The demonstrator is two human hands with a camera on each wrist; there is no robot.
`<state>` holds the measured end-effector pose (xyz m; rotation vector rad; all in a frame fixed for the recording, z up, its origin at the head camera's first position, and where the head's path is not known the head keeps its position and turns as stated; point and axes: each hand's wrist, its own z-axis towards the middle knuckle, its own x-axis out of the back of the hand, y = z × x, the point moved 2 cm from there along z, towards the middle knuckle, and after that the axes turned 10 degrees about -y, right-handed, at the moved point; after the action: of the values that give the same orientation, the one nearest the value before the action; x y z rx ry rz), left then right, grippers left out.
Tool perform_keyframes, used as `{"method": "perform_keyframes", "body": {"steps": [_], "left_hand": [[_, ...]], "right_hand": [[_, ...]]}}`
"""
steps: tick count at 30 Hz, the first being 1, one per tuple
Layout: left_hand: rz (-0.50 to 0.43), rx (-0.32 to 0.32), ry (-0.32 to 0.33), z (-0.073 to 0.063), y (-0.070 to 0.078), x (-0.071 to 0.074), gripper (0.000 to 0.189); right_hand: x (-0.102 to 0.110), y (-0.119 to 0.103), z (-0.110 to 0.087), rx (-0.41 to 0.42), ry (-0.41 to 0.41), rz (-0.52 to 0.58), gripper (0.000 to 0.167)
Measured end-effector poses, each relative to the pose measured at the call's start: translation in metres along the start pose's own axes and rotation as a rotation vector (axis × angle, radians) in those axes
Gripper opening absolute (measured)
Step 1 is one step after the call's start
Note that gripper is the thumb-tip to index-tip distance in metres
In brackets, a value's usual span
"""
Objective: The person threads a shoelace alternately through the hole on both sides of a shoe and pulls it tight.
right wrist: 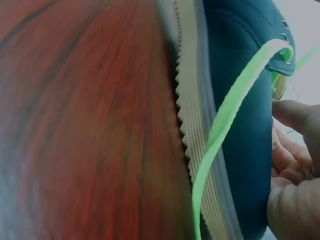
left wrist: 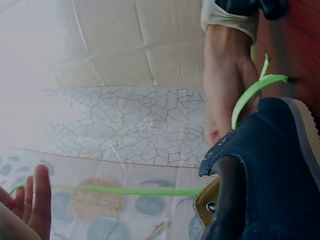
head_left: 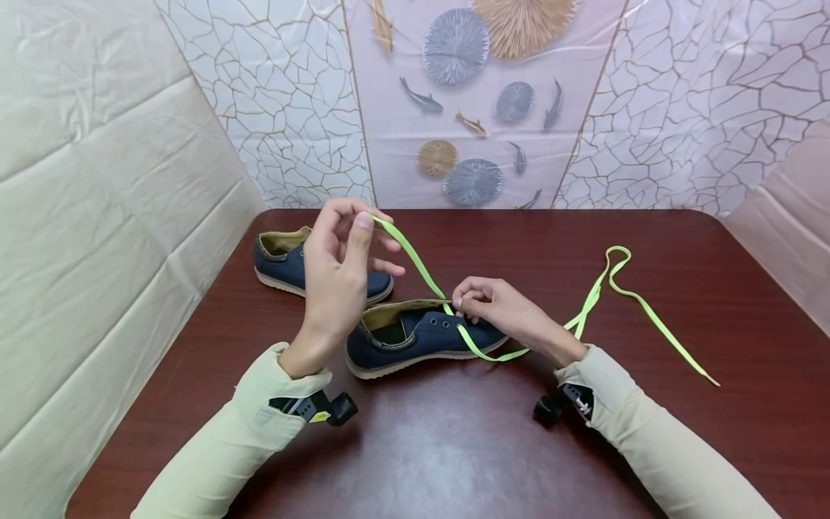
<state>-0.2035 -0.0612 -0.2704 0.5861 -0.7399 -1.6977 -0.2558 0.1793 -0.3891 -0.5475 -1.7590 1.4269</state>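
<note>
A navy shoe (head_left: 395, 353) with a pale sole stands on the table, its toe pointing right. A neon green shoelace (head_left: 415, 258) passes through an eyelet near its front. Raised above the shoe's heel end, my left hand (head_left: 337, 277) pinches one end of the lace between thumb and fingertips. The lace runs taut from there to the shoe, as the left wrist view also shows. My right hand (head_left: 506, 310) grips the shoe at its far eyelet flap, fingers curled. In the right wrist view, the thumb (right wrist: 295, 207) lies against the shoe's upper.
A second navy shoe (head_left: 280, 270) stands behind, at the far left, partly hidden by my left hand. The rest of the lace (head_left: 661, 328) trails in a loop across the table (head_left: 415, 447) to the right. Patterned cloth walls (head_left: 298, 94) enclose the table.
</note>
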Motion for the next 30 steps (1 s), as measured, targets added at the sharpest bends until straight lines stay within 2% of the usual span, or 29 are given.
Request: {"method": "perform_keyframes", "body": {"steps": [4, 8, 11, 13, 17, 22, 26, 28, 30], "left_hand": [[0.035, 0.045, -0.078, -0.004, -0.004, -0.004, 0.011], [0.099, 0.083, -0.104, -0.004, -0.008, -0.007, 0.012], [0.160, 0.092, -0.115, -0.004, -0.009, -0.009, 0.012], [0.197, 0.093, -0.136, -0.004, -0.010, -0.011, 0.011], [0.282, 0.069, -0.206, -0.008, -0.011, -0.016, 0.007], [0.417, -0.029, -0.334, -0.013, -0.013, -0.022, 0.005], [0.653, -0.209, -0.414, -0.016, -0.014, -0.023, 0.003], [0.777, -0.329, -0.431, -0.016, -0.014, -0.023, 0.005], [0.846, -0.440, -0.461, -0.016, -0.014, -0.024, 0.007]], "right_hand": [[-0.001, -0.009, -0.003, 0.118, -0.017, 0.151, 0.023], [-0.003, -0.027, -0.009, 0.330, -0.053, 0.246, 0.030], [-0.008, -0.045, -0.016, 0.427, -0.080, 0.219, 0.031], [-0.014, -0.057, -0.019, 0.444, -0.109, 0.175, 0.034], [-0.023, -0.075, -0.025, 0.368, -0.096, 0.096, 0.047], [-0.025, -0.082, -0.030, 0.201, -0.007, 0.101, 0.050], [-0.024, -0.082, -0.033, 0.062, -0.031, 0.036, 0.053], [-0.025, -0.083, -0.034, 0.013, -0.059, 0.068, 0.054], [-0.026, -0.084, -0.036, -0.023, -0.070, 0.146, 0.052]]}}
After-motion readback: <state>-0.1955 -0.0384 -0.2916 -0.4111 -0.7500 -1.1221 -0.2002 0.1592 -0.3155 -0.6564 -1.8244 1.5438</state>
